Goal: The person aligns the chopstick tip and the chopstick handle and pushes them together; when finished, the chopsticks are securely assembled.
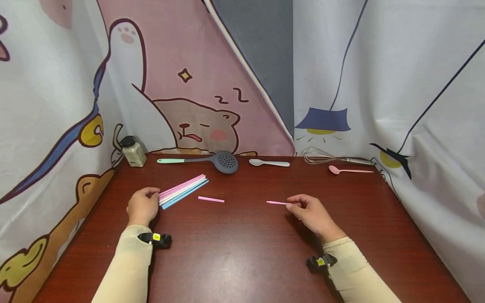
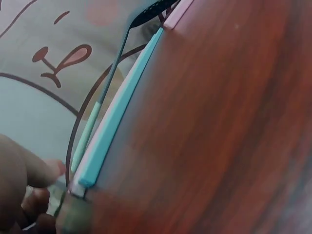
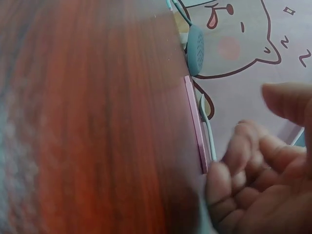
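Observation:
My left hand (image 1: 143, 206) rests on the table at the left end of a row of slim pink, white and blue sticks (image 1: 183, 191). In the left wrist view its fingertips come close to the end of a blue stick (image 2: 119, 114). My right hand (image 1: 311, 213) is beside the right end of a short pink stick (image 1: 276, 203) with a narrower left tip. The right wrist view shows that pink stick (image 3: 196, 126) lying on the table, one fingertip right at its end and the other fingers spread away. Another short pink stick (image 1: 211, 199) lies between the hands.
Along the back edge are a jar (image 1: 133, 152) with a black lid, a slotted turner (image 1: 226, 162) with a green handle, a white spoon (image 1: 270, 163), a whisk (image 1: 337, 158) and a pink spoon (image 1: 350, 170). Printed cloth (image 1: 212, 54) encloses the brown table (image 1: 235, 261).

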A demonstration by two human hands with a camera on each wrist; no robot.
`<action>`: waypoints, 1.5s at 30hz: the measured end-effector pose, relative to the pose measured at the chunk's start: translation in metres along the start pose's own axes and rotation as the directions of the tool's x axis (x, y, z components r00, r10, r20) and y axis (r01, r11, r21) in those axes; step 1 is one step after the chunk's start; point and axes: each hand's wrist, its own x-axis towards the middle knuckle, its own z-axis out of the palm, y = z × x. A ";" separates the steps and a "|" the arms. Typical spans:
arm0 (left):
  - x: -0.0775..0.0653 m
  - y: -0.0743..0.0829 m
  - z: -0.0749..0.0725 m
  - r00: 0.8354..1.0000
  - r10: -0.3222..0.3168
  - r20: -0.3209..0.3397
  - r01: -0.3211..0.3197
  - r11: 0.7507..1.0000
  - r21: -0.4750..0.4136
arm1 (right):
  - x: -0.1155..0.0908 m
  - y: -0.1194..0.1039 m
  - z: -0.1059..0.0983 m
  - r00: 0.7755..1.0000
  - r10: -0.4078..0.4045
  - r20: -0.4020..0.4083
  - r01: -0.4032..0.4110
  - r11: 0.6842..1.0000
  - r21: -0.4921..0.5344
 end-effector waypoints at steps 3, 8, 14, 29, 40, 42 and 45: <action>-0.002 0.004 0.005 0.995 0.095 -0.019 -0.095 0.995 -0.031 | -0.001 0.002 -0.001 0.998 0.025 0.061 -0.022 0.998 -0.056; -0.013 0.023 0.021 0.944 0.325 0.060 -0.317 0.942 -0.111 | -0.001 0.005 -0.002 0.990 0.043 0.136 -0.025 0.991 -0.128; -0.037 0.051 0.037 0.822 0.469 0.323 -0.432 0.883 -0.182 | -0.001 0.004 -0.003 0.982 0.024 0.188 0.013 0.982 -0.191; -0.049 0.065 0.039 0.760 0.386 0.522 -0.436 0.899 -0.030 | -0.002 0.006 -0.002 0.979 -0.014 0.205 0.053 0.981 -0.187; -0.050 0.063 0.040 0.763 0.396 0.511 -0.471 0.882 0.021 | -0.003 0.005 -0.002 0.971 -0.050 0.234 0.096 0.977 -0.188; -0.050 0.063 0.040 0.760 0.404 0.509 -0.478 0.878 0.018 | -0.003 0.006 -0.002 0.968 -0.051 0.245 0.106 0.971 -0.214; -0.051 0.063 0.039 0.757 0.405 0.512 -0.477 0.879 0.010 | -0.005 0.005 -0.002 0.964 -0.058 0.259 0.126 0.959 -0.255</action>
